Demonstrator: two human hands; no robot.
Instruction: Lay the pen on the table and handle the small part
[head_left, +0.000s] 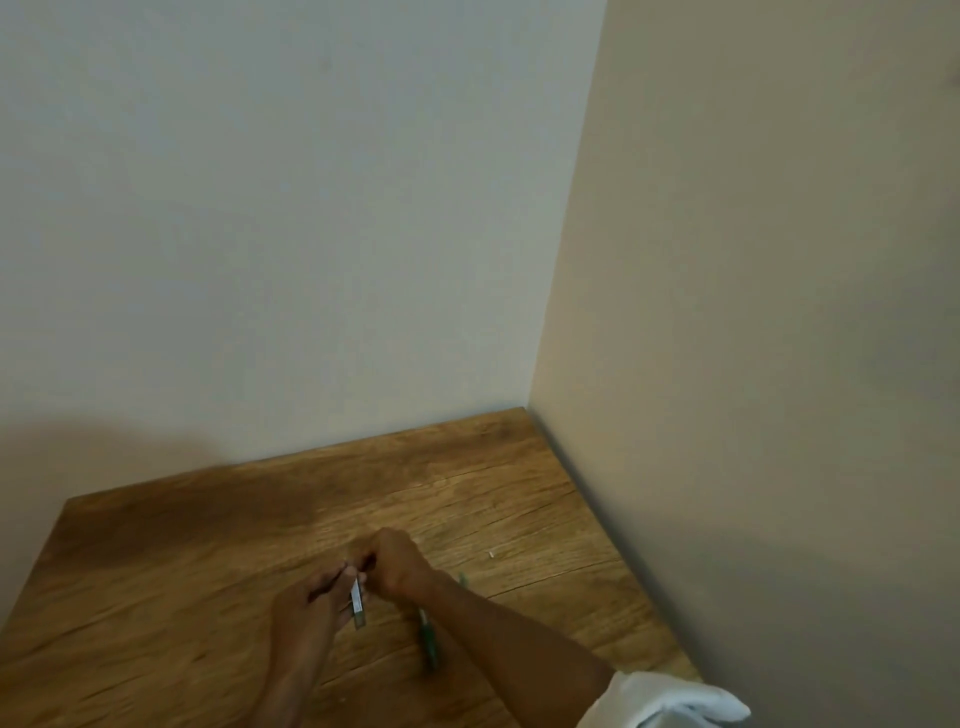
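Where two walls meet, the scene sits in a room corner.
Surface: wooden tabletop (182, 571), brown grain, pushed into the corner; a shadow darkens its far left part.
Room: pale wall (285, 208) behind, beige wall (779, 312) on the right, a grey strip along the right edge.
Left hand (311, 597): fingers curled, pinching a thin white strip (357, 603), which stands almost upright just above the tabletop.
Right hand (395, 564): curled, fingertips meeting the top of the strip; whether it grips it, I cannot tell.
Green pen (428, 636): lies on the tabletop, partly under the right forearm.
White speck (491, 554): right of the hands, apart from them.
Sleeve (670, 699): white, at the lower right.
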